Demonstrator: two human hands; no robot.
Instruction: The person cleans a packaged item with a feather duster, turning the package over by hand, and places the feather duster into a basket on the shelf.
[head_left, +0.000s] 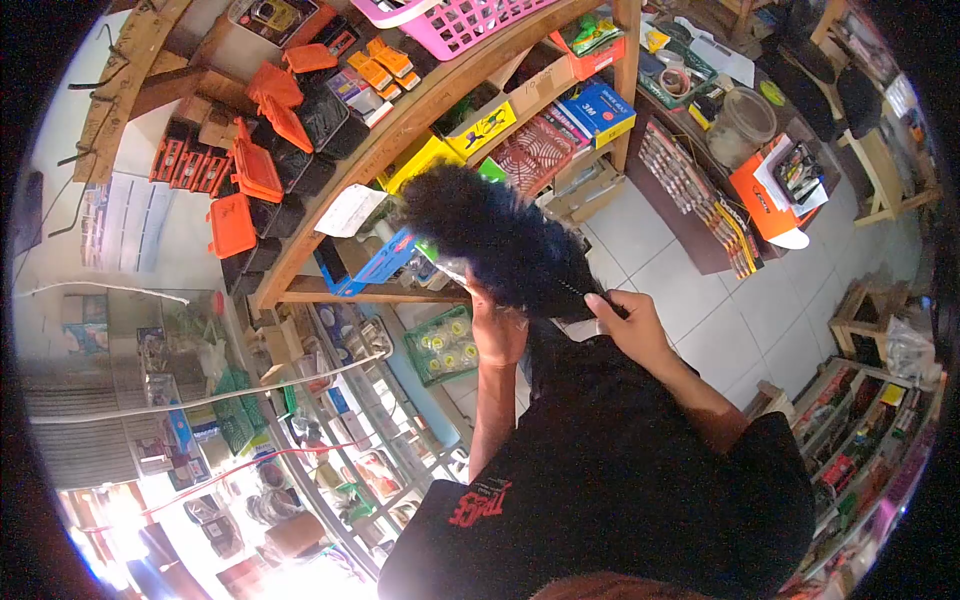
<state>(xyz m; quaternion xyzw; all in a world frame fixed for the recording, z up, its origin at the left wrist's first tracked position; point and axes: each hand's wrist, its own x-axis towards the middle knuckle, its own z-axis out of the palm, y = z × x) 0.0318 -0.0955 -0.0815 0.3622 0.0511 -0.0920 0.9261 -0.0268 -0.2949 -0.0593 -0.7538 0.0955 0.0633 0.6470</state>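
Note:
In front of my chest I hold a black fluffy thing (478,225) with a shaggy pile and a flatter dark part with a light stitched line towards the right. Its exact kind I cannot make out. My left hand (497,328) grips it from below, with the fingertips partly hidden behind the pile. At its right edge, my right hand (632,325) pinches the flat part between thumb and fingers. A small pale patch shows under that edge, close to my right thumb.
A wooden shelf (400,110) carries orange and black boxes (262,165), a pink basket (455,25) and blue boxes (597,112). A green crate (440,345) stands below. A glass case (340,400) is on the left, a stocked rack (850,450) on the right. Pale floor tiles (700,310) lie between.

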